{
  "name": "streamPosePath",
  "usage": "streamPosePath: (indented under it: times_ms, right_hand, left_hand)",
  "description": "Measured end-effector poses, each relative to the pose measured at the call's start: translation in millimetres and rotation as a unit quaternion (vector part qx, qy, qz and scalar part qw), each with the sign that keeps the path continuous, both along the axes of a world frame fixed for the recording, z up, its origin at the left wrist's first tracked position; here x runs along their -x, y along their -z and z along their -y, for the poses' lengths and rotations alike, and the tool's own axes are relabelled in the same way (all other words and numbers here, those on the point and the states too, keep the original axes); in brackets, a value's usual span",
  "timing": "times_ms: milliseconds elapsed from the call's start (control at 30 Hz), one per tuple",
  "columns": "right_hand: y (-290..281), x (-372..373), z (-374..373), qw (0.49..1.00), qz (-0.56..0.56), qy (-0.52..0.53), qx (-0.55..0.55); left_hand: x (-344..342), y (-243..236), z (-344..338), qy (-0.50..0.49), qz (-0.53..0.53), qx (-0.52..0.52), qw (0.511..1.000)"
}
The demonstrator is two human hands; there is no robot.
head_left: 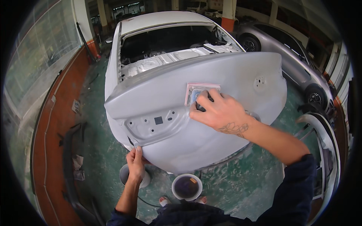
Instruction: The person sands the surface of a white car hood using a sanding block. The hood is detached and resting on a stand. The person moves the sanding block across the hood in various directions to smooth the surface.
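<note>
A grey trunk lid (pixel 203 135) stands tilted open at the back of a car body (pixel 162 18) in pale primer. My right hand (pixel 220 111) is closed around the dark grip of a square sander (pixel 191 91), whose pinkish pad rests on the upper middle of the lid. Part of the sander is hidden under my fingers. At the lid's lower left corner, beside the recessed panel with holes (pixel 158 120), my left hand (pixel 135 162) pinches the edge, thumb on top and fingertips mostly hidden.
Below the lid, a white bucket (pixel 187 197) holds dark water and a small tan block; a grey bucket (pixel 145 180) stands left of it. A bumper-like part (pixel 69 162) lies at left. At right are a silver car (pixel 286 56) and a pale curved body panel (pixel 328 150).
</note>
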State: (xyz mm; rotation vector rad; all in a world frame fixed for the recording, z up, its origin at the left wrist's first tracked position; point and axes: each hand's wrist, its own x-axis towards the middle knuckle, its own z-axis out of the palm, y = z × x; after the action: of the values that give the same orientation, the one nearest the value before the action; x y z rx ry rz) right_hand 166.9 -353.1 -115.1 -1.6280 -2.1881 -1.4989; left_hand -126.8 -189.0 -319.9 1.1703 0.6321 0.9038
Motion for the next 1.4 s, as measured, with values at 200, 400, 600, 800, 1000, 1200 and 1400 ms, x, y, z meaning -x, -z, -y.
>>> streamPosePath:
  times_ms: [200, 400, 600, 800, 1000, 1200, 1400]
  right_hand:
    - [1.0, 16.0, -14.4, 0.998, -0.058, -0.027, -0.002]
    - [10.9, -66.7, 57.3, 0.970, -0.228, 0.087, 0.007]
    - [40.3, -29.4, 55.4, 0.944, -0.304, 0.125, 0.013]
    - [89.7, 47.7, 61.6, 0.857, -0.477, 0.182, 0.071]
    - [111.7, 28.9, 48.1, 0.824, -0.531, 0.180, -0.084]
    - [132.6, 81.1, 41.8, 0.792, -0.558, 0.235, -0.071]
    - [142.4, 90.9, 18.3, 0.780, -0.573, 0.219, -0.123]
  left_hand:
    - [9.3, 8.6, -7.0, 0.010, -0.019, -0.020, 1.000]
    - [11.0, 20.7, -5.0, 0.002, -0.012, -0.012, 1.000]
    - [6.6, 37.5, 0.8, -0.015, -0.008, -0.009, 1.000]
    - [5.9, 44.2, 7.7, -0.018, -0.029, -0.004, 0.999]
    - [12.6, 72.3, 6.6, -0.022, -0.046, 0.001, 0.999]
    - [14.9, 72.6, 5.6, -0.006, -0.071, 0.014, 0.997]
    - [22.7, 87.4, -5.2, 0.050, -0.097, 0.027, 0.994]
